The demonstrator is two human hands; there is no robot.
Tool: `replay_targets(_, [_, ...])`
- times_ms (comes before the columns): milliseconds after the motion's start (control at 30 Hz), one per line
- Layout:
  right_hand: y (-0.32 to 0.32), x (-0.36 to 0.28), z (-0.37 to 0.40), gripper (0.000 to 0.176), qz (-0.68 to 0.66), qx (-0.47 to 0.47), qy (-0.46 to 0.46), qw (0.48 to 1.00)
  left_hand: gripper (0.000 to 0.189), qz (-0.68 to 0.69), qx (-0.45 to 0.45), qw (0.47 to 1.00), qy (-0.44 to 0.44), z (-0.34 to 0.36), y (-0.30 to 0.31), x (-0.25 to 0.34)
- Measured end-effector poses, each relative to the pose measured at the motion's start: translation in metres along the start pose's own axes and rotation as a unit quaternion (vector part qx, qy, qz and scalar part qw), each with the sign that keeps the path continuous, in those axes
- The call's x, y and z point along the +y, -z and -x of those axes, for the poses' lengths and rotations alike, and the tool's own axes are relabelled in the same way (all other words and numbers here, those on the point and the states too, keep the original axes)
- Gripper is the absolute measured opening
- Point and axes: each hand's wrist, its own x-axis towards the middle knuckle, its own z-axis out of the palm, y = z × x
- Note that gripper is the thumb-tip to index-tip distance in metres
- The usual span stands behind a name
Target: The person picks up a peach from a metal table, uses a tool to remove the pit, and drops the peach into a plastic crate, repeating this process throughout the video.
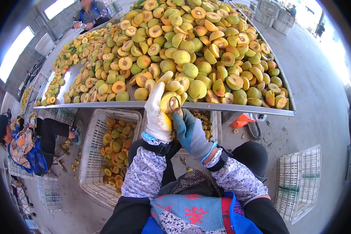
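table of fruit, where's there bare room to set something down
Bare metal shows at the left of the table, between the main fruit heap and the left-edge fruit. Open floor lies between the table's right side and the right-hand crate. The table's middle and right are crowded.

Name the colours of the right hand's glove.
The right glove is blue and grey; it shows best in the head view.

Windows [15, 54] glare white at left; fisheye edges curve, blackened.
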Motion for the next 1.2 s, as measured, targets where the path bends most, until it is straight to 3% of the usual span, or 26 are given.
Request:
replay_targets(133, [0.001,-0.008,0.001,0.033,0.001,0.011,0.008,1.0,0.049,0.016,0.017,1.0,-0.002,-0.001,-0.006,0.0])
replay_targets(200, [-0.001,-0.005,0.0,0.033,0.005,0.014,0.003,1.0,0.048,-0.047,0.004,0.998,-0.035,0.0,-0.001,-0.001])
replay_targets(333, [0.004,-0.009,-0.001,0.034,-0.016,-0.047,-0.068,0.996,0.048,-0.119,0.002,0.991,-0.067,-0.002,0.0,0.001])
replay_targets(433, [0.006,-0.008,-0.003,0.035,-0.016,-0.074,-0.071,0.995,0.047,-0.12,0.029,0.991,-0.056,-0.001,0.001,0.001])
replay_targets(533, [0.009,0.0,-0.003,0.036,-0.002,-0.096,-0.051,0.994,0.05,-0.173,0.044,0.984,0.009,-0.003,0.0,0.01])
replay_targets(600, [0.005,0.012,-0.002,0.037,-0.015,-0.086,-0.022,0.996,0.051,-0.168,0.063,0.984,-0.003,-0.002,-0.002,0.008])
replay_targets(700, [0.001,0.005,-0.002,0.038,-0.12,-0.121,-0.116,0.979,0.052,-0.13,0.068,0.989,-0.007,0.0,-0.005,0.003])
replay_targets(800, [0.023,-0.033,-0.004,0.045,-0.173,-0.19,-0.291,0.922,0.05,-0.106,0.027,0.993,0.036,0.0,0.005,0.002])
replay_targets(867, [0.027,-0.029,-0.002,0.04,-0.186,-0.222,-0.306,0.907,0.046,-0.171,-0.035,0.983,0.052,0.0,0.004,0.015])
replay_targets(900, [0.025,-0.015,-0.001,0.038,-0.167,-0.216,-0.274,0.922,0.033,-0.181,-0.05,0.98,0.066,-0.014,0.025,0.012])
replay_targets(967, [0.024,-0.007,-0.001,0.036,-0.094,-0.202,-0.243,0.944,0.028,-0.181,-0.01,0.979,0.093,-0.014,0.018,0.016])
replay_targets(1000, [0.025,-0.012,-0.002,0.039,-0.059,-0.21,-0.233,0.948,0.03,-0.17,-0.001,0.981,0.096,-0.009,0.008,0.022])
replay_targets(1100, [0.03,-0.042,-0.002,0.044,-0.129,-0.235,-0.339,0.902,0.037,-0.04,0.002,0.993,0.114,0.001,-0.003,0.025])
replay_targets(1200, [0.027,-0.04,-0.001,0.047,-0.093,-0.234,-0.314,0.915,0.04,-0.08,0.0,0.988,0.13,0.001,-0.001,0.025])
